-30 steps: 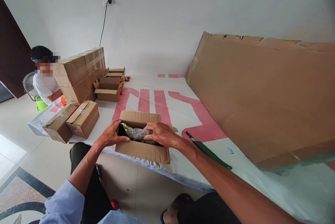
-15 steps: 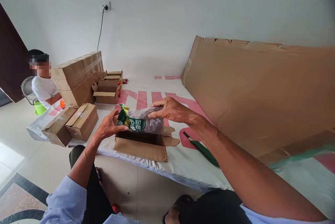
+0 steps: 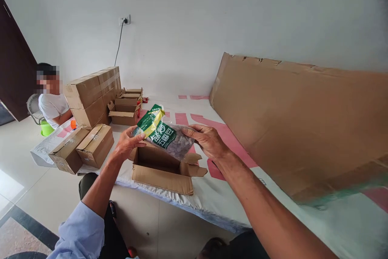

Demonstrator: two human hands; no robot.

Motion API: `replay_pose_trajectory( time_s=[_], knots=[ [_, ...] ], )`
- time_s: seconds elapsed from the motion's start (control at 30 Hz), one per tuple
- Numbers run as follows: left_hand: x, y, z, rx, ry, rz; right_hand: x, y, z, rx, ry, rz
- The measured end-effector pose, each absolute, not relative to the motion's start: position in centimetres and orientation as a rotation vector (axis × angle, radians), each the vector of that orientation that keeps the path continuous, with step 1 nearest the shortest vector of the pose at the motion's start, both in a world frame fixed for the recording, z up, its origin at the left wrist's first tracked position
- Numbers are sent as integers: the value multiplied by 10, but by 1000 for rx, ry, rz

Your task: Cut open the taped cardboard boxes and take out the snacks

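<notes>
Between my two hands is a clear plastic food bag (image 3: 165,133) with a green and yellow printed label and greyish pieces inside. My left hand (image 3: 129,144) grips its green top end, thumb in front. My right hand (image 3: 207,140) pinches the other end between thumb and fingers. The bag is tilted, its label facing me. Just beneath it an open cardboard box (image 3: 162,178) sits near the table's front edge, its flaps spread; the part of its inside that shows is dark and bare.
Two closed cartons (image 3: 95,146) stand left on the covered table (image 3: 224,206). Behind them are stacked taped boxes (image 3: 91,97) and small open boxes (image 3: 123,111). A large cardboard sheet (image 3: 297,129) leans at the right. A person in a white shirt (image 3: 53,107) sits far left.
The bag has been turned up so that its label faces me more fully. My right hand has shifted to its right end. The camera view has tilted slightly upward.
</notes>
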State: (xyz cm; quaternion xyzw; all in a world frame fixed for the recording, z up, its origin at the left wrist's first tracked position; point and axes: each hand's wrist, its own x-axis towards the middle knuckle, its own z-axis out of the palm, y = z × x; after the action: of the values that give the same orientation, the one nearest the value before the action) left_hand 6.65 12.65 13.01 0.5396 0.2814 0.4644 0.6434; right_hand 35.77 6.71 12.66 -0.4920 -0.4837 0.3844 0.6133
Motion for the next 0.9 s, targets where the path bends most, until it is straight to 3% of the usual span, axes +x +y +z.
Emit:
replay_pose_trajectory(
  time_s=[0.2,0.43,0.77,0.9],
  knots=[
    [86,141,126,1081,749,1230,350,64,93,-1068,-951,1074],
    [111,163,144,1166,858,1342,331,59,83,-1053,-1277,1192],
    [113,173,147,1316,681,1216,299,66,63,-940,-1015,1101],
    [94,155,128,1375,673,899,294,71,52,-884,-830,1092]
  ],
)
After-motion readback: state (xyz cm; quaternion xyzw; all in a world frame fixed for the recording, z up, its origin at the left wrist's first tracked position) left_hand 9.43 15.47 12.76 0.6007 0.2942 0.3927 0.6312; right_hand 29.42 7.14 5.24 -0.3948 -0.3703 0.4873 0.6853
